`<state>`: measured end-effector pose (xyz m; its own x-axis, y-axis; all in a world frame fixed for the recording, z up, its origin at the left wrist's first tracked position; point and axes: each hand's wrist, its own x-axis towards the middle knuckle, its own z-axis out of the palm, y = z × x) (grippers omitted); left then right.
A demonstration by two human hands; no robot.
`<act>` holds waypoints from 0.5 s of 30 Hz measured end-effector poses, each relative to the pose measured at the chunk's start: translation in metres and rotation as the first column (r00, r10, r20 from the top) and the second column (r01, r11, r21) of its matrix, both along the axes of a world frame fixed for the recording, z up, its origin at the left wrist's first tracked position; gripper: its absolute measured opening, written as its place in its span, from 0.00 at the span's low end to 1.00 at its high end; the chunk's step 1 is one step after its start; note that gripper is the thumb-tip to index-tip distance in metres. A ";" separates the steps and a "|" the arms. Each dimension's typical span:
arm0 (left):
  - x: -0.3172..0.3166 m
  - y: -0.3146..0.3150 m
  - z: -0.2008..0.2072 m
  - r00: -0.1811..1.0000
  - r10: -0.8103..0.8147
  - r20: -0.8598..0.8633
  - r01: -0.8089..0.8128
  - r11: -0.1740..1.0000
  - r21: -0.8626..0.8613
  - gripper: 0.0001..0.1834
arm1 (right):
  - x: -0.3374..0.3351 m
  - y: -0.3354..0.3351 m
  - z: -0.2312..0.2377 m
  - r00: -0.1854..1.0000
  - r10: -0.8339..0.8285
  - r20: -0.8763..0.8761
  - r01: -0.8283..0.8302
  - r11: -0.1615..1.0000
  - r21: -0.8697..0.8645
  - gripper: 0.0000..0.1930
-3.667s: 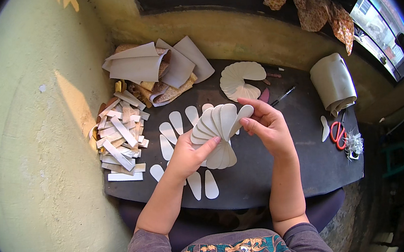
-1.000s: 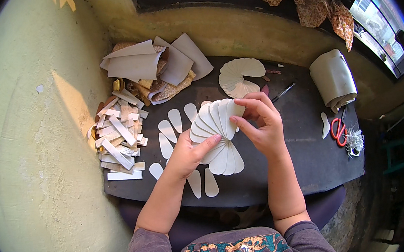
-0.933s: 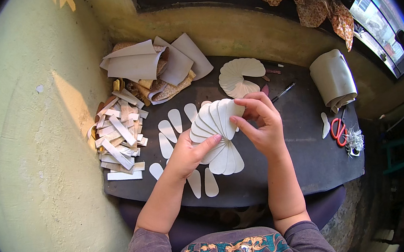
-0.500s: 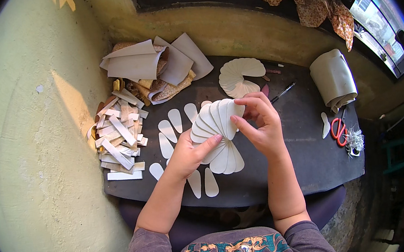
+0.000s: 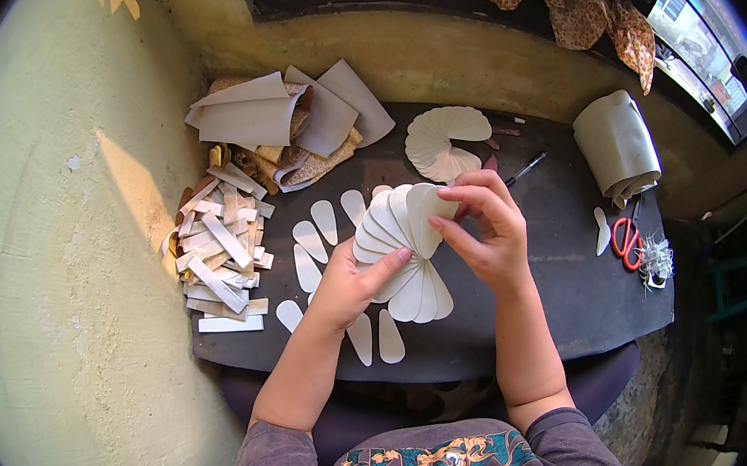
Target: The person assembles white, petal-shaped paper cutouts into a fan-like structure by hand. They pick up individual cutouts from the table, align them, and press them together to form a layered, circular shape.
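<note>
fan of pale pieces (image 5: 397, 228) being held over a dark table (image 5: 458, 347)

the left hand (image 5: 348, 288) is gripping the fan, its thumb pressing across the middle. the right hand (image 5: 490, 234) is pinching the fan's right end between thumb and fingers. loose pieces (image 5: 390, 337) are lying around and to the left. farther back, a curved row of pieces (image 5: 430, 141) is resting flat. strips (image 5: 220, 249) and folded sheets (image 5: 252, 116) are piling up at left; a pen (image 5: 526, 169), red-handled scissors (image 5: 627, 250) and a roll (image 5: 616, 146) are sitting at right.
</note>
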<state>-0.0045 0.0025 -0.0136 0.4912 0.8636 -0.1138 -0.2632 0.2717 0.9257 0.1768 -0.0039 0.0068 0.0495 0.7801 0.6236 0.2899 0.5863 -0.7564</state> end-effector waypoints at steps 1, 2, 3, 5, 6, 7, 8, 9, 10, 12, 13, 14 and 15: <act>0.000 0.000 0.000 1.000 0.003 -0.002 -0.003 1.000 0.002 0.18 | 0.000 0.000 0.000 1.000 0.011 -0.019 -0.011 1.000 -0.002 0.15; 0.000 0.000 0.000 1.000 0.002 -0.003 -0.002 1.000 0.000 0.18 | 0.000 0.000 0.000 0.999 0.023 -0.040 -0.024 1.000 -0.017 0.15; 0.000 0.000 0.000 1.000 0.002 -0.004 -0.002 1.000 -0.002 0.18 | -0.001 0.000 0.000 0.998 0.035 -0.061 -0.037 0.999 -0.031 0.15; 0.000 0.000 0.000 1.000 0.001 -0.001 -0.001 1.000 -0.007 0.18 | -0.001 0.000 -0.001 0.995 0.047 -0.093 -0.052 0.997 -0.056 0.15; 0.000 0.000 0.001 1.000 0.001 0.003 0.000 1.000 -0.011 0.18 | -0.001 0.001 -0.003 0.993 0.047 -0.104 -0.054 0.996 -0.067 0.15; 0.001 0.000 0.001 1.000 0.000 0.007 0.000 1.000 -0.015 0.18 | 0.000 0.001 -0.004 0.992 0.047 -0.115 -0.056 0.995 -0.078 0.15; 0.001 0.000 0.001 1.000 0.001 0.008 -0.001 1.000 -0.006 0.18 | -0.001 0.001 -0.004 0.992 0.043 -0.118 -0.054 0.994 -0.094 0.14; 0.001 0.000 0.002 1.000 0.003 0.008 -0.003 1.000 0.003 0.18 | -0.001 0.002 -0.004 0.992 0.040 -0.122 -0.053 0.992 -0.110 0.14; 0.001 0.000 0.002 1.000 0.004 0.008 -0.005 1.000 0.011 0.18 | -0.002 0.002 -0.004 0.992 0.036 -0.125 -0.052 0.991 -0.126 0.14; 0.002 -0.001 0.002 1.000 0.000 0.013 -0.001 1.000 0.023 0.17 | 0.001 0.002 -0.005 0.998 0.023 -0.059 -0.030 0.992 -0.123 0.14; 0.002 -0.001 0.003 1.000 -0.002 0.016 0.001 1.000 0.029 0.17 | 0.001 0.002 -0.005 1.000 0.016 -0.025 -0.019 0.992 -0.121 0.13; 0.001 -0.001 0.002 1.000 -0.006 0.005 0.006 0.999 0.037 0.17 | 0.001 0.002 -0.005 1.000 0.007 0.004 -0.006 0.993 -0.122 0.13; 0.001 0.000 0.000 1.000 -0.010 -0.006 0.010 0.999 0.044 0.17 | 0.000 0.002 -0.004 0.999 -0.003 0.034 0.007 0.993 -0.122 0.14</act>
